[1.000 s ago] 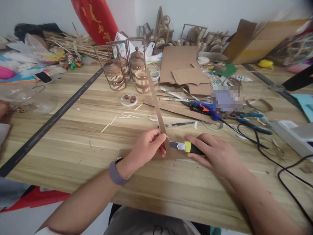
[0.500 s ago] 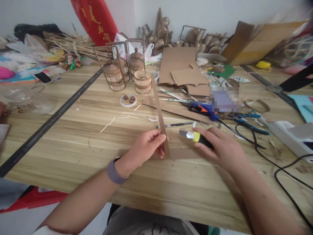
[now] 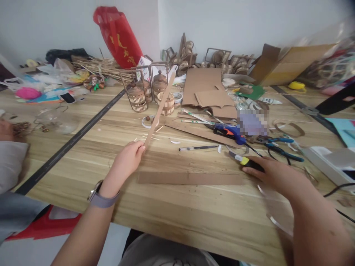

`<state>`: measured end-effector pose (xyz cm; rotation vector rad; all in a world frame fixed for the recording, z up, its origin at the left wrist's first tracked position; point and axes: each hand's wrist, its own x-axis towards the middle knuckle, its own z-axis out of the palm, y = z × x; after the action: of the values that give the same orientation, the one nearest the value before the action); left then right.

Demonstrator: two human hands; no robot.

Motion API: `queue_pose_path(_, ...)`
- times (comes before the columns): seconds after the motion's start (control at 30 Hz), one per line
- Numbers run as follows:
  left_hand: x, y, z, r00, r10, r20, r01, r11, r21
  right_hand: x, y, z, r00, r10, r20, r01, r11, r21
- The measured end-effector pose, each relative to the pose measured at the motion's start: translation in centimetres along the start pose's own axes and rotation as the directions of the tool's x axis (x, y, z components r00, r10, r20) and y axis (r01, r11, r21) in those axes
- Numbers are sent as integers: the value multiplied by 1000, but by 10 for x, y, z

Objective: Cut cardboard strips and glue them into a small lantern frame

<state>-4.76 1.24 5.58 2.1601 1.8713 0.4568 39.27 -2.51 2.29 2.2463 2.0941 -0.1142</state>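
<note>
Wooden table [image 3: 166, 210], slatted baskets [image 3: 137, 99] toward the back. I see left hand [image 3: 126, 162] gripping a cardboard strip [image 3: 161, 108] aslant above it; right hand [image 3: 273, 173] closed around a cutter [image 3: 245, 161]; flat strip [image 3: 191, 178] between.

Along the table's [image 3: 172, 207] far edge we see a red bag [image 3: 118, 40] with gold lettering, a bundle of thin sticks [image 3: 104, 71] beside it and a heap of small brown baskets [image 3: 185, 53]; farther toward the right edge stands a cardboard box [image 3: 291, 64]. Toward the far left corner we find a bright pink bundle [image 3: 28, 93]. Toward the right edge we spot a blue glue gun [image 3: 235, 133], then blue-handled pliers [image 3: 282, 140] and a white box [image 3: 327, 160]. Between the far and near edges we see a dark pen [image 3: 198, 148] lying flat, well apart from the pink bundle
</note>
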Motion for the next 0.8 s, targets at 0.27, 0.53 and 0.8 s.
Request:
queue_pose_path(0.27, -10, -23, -3, 986, -67, 153, 39, 982, 182, -2, -29, 0, 960, -146, -238, 121, 986, -116)
queue_pose_path(0.53, -23, -10, 3, 990, 76, -119, -34, 947, 319, 21, -107, -16, 884, -414, -218, 322, 876, -359)
queue_pose_path(0.8, -46, 37, 37, 822, 505, 262, -553, 818, 159, 52, -146, -24, 843, -520, -139, 442, 815, -374)
